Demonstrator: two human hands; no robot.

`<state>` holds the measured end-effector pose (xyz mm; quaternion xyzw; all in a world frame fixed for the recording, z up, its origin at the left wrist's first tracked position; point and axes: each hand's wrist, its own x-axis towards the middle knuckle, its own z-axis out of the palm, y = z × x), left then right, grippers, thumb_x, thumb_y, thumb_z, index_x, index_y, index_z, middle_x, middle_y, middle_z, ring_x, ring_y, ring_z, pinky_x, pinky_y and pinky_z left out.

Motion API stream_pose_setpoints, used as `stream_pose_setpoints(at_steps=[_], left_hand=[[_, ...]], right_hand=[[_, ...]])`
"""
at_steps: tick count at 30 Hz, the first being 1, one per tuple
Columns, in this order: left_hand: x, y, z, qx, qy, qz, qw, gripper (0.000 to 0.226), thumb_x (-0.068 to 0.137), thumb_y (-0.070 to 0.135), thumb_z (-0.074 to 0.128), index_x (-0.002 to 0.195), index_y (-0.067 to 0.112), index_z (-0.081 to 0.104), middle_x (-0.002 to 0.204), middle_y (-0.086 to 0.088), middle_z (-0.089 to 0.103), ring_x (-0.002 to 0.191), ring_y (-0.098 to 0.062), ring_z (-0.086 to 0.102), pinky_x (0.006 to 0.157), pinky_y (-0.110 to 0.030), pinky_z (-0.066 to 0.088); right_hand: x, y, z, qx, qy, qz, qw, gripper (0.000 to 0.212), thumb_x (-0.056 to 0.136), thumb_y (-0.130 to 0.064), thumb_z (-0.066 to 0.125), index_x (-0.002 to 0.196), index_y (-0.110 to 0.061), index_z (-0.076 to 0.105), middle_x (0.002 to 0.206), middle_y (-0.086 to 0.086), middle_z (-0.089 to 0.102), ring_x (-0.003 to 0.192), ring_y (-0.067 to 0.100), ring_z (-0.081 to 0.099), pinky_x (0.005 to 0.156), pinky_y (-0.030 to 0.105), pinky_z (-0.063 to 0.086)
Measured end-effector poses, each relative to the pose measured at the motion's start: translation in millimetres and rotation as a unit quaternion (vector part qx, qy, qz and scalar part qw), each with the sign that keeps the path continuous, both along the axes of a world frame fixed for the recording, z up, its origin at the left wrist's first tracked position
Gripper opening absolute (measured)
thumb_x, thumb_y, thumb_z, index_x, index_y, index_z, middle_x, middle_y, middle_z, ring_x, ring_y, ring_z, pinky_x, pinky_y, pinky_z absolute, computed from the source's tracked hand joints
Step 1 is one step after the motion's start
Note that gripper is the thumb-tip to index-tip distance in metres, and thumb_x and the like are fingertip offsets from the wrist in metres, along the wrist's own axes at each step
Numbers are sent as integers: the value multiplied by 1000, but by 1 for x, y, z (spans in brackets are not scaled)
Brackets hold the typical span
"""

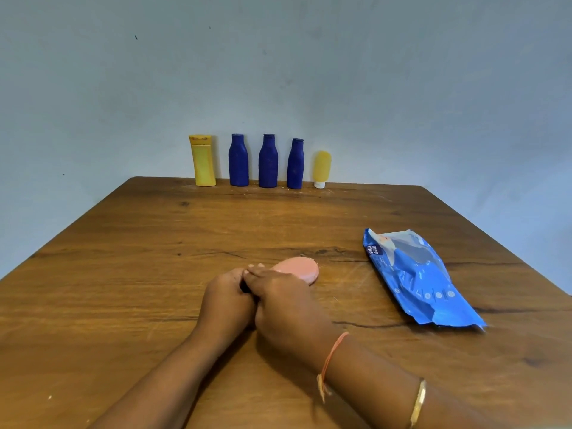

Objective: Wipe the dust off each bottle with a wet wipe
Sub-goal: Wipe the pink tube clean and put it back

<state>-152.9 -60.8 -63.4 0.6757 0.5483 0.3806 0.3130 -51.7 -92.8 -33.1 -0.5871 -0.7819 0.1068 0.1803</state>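
Observation:
A pink bottle (301, 269) lies flat on the wooden table (154, 243) near the front middle. My right hand (284, 305) rests over its near end, fingers wrapped on it. My left hand (226, 295) is curled tight against the right hand and grips the same end, which is hidden between them. No wipe shows in either hand. At the table's far edge, against the wall, stand a yellow bottle (203, 161), three blue bottles (238, 161) (268, 162) (295, 165) and a small yellow tube (322, 167) on its white cap.
A blue pack of wet wipes (414, 274) lies crumpled on the table to the right of my hands. Bare wood stretches between my hands and the row of bottles. The grey wall stands right behind the bottles.

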Motion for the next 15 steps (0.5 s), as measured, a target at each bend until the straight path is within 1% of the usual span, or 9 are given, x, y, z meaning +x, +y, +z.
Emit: stream_pose_setpoints(at_steps=[1,2,4,5,7,8,11,13,15], left_hand=[[-1,1,-1,9,9,3,1000,23,85,7,59,72,25,64,69,11,63,69,-8,60,58,-19,45],[-1,1,-2,6,7,1,1000,24,85,7,58,71,26,64,67,10,64,67,-7,60,56,-20,45],[-1,2,-3,-21,-18,-6,1000,15,81,9,64,75,21,68,67,4,68,64,-12,64,56,-29,51],[0,2,-2,-33,-32,-10,999,10,78,10,68,79,20,69,69,3,69,65,-10,65,59,-30,53],[1,3,-2,-50,-60,-20,997,17,75,12,75,86,22,67,76,9,69,69,1,64,62,-16,50],[1,3,-1,-56,-67,-24,996,20,74,14,76,89,23,66,80,10,69,73,3,63,64,-12,48],[1,4,-1,-56,-66,-21,996,25,74,18,77,96,21,66,87,8,70,83,-3,65,73,-17,48],[0,4,-2,-48,-76,-23,996,31,74,17,77,103,21,65,88,7,70,78,-1,65,70,-13,49],[0,3,-3,-34,-79,-41,995,42,74,13,76,111,27,61,95,7,68,78,2,64,68,-7,47]], right_hand=[[-2,-5,-1,17,2,12,1000,54,90,-4,44,142,-10,33,150,7,30,140,16,23,114,25,15],[0,-6,-4,24,-7,18,1000,55,90,-4,44,143,-11,32,151,6,29,140,16,22,114,26,15],[11,-1,-8,29,-16,13,999,57,90,-6,47,144,-13,29,152,4,27,141,14,21,113,25,16],[18,2,-11,28,-17,1,999,57,90,-8,47,144,-14,29,152,3,27,140,13,21,113,24,16],[35,12,-12,15,-27,-50,998,56,90,-10,49,143,-14,31,150,2,32,138,13,26,112,25,21],[44,16,-12,9,-32,-87,996,56,88,-10,50,141,-15,35,147,3,37,136,16,33,111,27,26],[65,22,-9,-19,-28,-157,987,45,86,-9,51,130,-19,51,126,5,58,118,23,51,99,32,42],[70,23,-7,-47,-20,-164,985,41,88,-10,49,128,-20,52,120,6,60,111,22,54,95,33,45],[71,24,-7,-55,-22,-164,985,41,89,-11,48,129,-20,51,120,6,60,110,21,54,95,34,46]])
